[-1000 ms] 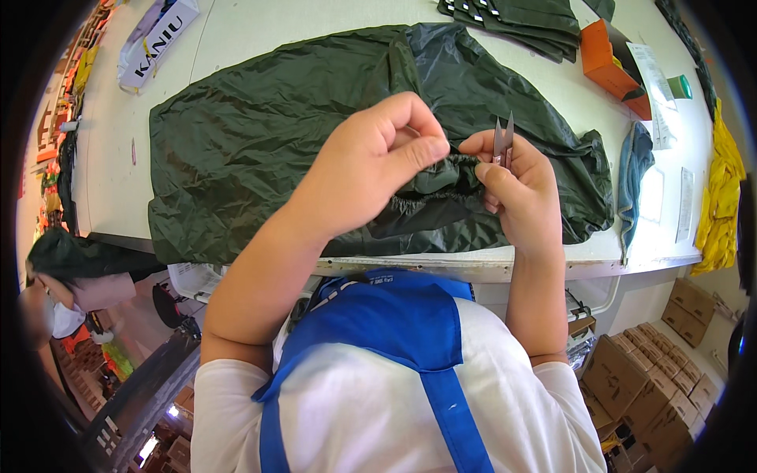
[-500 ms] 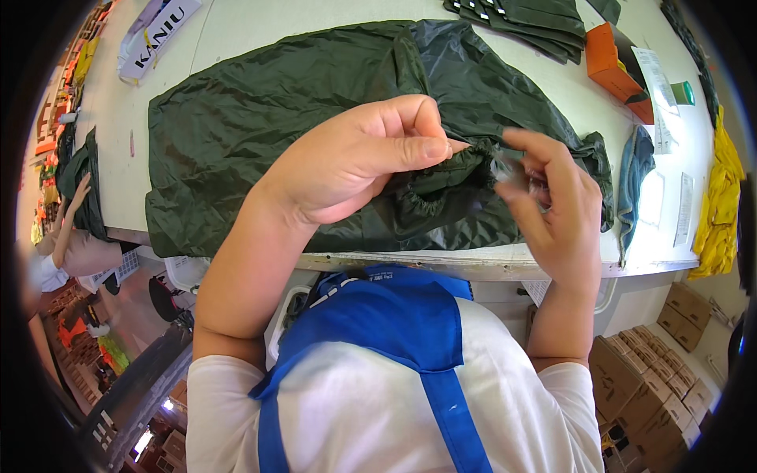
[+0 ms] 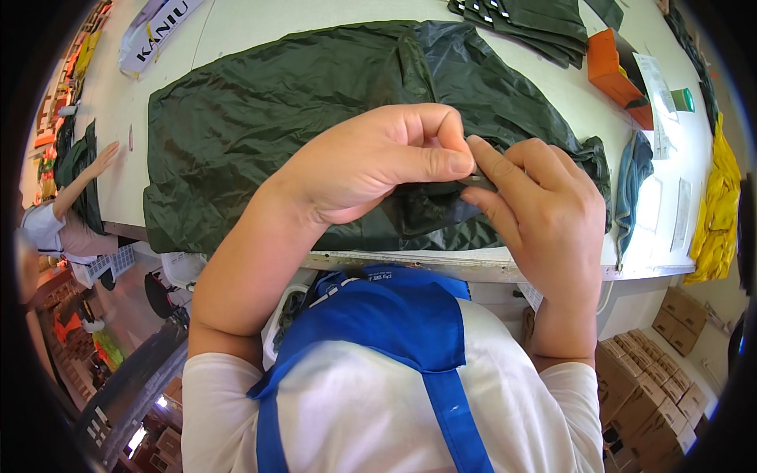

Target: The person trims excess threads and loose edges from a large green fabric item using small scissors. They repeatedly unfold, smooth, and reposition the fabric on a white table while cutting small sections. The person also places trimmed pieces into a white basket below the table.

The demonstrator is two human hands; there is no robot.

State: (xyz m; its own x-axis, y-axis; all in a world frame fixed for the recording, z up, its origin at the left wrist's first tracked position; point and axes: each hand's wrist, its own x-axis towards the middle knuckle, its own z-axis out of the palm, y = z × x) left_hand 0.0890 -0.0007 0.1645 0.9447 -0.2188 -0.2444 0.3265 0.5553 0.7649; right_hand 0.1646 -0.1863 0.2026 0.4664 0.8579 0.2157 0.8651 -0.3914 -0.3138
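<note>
A large, crumpled dark green piece of thin, shiny fabric (image 3: 268, 126) lies spread over the white table. Above its near edge my two hands meet. My left hand (image 3: 386, 162) is closed in a pinch, thumb against curled forefinger, at a gathered part of the fabric. My right hand (image 3: 544, 189) touches those fingertips from the right, its thumb and fingers closed around something small and dark with a light glint. What exactly it is, my fingers hide. Below the hands the fabric hangs in dark folds.
Stacked dark green pieces (image 3: 528, 27) lie at the far right, near an orange box (image 3: 619, 75), a paper sheet (image 3: 657, 102) and a green roll (image 3: 682, 99). A blue-grey cloth (image 3: 633, 185) and yellow fabric (image 3: 714, 205) hang rightward. Another person's hand (image 3: 104, 160) is at the far left.
My right hand has moved left and closed in against my left fingertips; before, it was apart with a shiny glint in it. My left hand shifted slightly right. The other person's arm reached further over the table.
</note>
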